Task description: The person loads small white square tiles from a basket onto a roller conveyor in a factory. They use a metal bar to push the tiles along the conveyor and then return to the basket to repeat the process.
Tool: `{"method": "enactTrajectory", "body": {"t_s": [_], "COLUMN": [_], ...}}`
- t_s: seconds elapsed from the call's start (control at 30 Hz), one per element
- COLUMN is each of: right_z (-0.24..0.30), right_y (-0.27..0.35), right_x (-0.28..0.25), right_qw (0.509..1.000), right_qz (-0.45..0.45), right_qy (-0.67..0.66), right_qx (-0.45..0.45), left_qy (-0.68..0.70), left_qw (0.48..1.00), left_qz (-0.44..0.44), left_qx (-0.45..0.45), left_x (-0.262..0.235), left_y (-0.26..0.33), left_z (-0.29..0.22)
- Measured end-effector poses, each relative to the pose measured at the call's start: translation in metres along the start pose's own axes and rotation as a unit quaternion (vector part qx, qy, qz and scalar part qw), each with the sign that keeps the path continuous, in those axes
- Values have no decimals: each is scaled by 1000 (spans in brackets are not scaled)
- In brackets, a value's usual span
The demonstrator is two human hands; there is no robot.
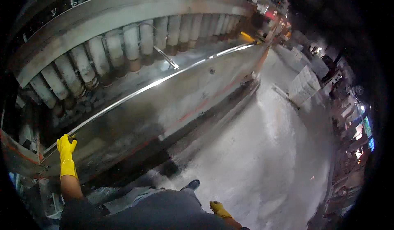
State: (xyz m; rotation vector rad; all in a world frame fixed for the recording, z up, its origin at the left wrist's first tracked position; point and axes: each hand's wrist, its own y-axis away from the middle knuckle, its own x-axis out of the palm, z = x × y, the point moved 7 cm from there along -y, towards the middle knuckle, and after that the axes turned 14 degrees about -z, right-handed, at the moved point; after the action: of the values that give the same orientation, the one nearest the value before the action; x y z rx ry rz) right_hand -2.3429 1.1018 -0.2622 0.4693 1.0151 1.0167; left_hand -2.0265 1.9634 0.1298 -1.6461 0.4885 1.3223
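My left hand (65, 150), in a yellow rubber glove, rests on the near end of a long shiny metal rail (164, 79) that runs along the top of a big grey machine (172, 107). The fingers curl over the rail's edge. My right hand (219, 208), also in a yellow glove, hangs by my side near the lower edge, fingers loosely curled, holding nothing that I can see. Behind the rail stands a row of pale upright cylinders (123, 45).
A thin metal bar (166, 57) lies across the machine's tray behind the rail. A dusty grey concrete floor (262, 156) stretches to the right. White stacked sacks or blocks (303, 84) stand on it farther off. Cluttered machinery lines the right side.
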Motion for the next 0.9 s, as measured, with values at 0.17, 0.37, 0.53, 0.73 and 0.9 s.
{"method": "enactTrajectory", "body": {"t_s": [0.17,0.37,0.53,0.73,0.9], "right_z": [-29,-16,90,122,38], "right_y": [-10,-101,-146,-146,-148], "right_x": [-42,-115,-154,-146,-128], "right_qw": [992,993,959,941,983], "right_qz": [-3,-53,-150,-124,-62], "right_qy": [48,98,-239,-314,-175], "right_qx": [114,30,-6,-18,-10], "left_qy": [-11,52,66,76,138], "left_qw": [1000,991,981,974,944], "left_qz": [13,-48,-91,-91,-176], "left_qx": [-2,114,158,194,243], "left_x": [-11,6,5,14,36], "left_y": [9,8,-2,-15,-24], "left_z": [-52,-274,-445,-593,-674]}}
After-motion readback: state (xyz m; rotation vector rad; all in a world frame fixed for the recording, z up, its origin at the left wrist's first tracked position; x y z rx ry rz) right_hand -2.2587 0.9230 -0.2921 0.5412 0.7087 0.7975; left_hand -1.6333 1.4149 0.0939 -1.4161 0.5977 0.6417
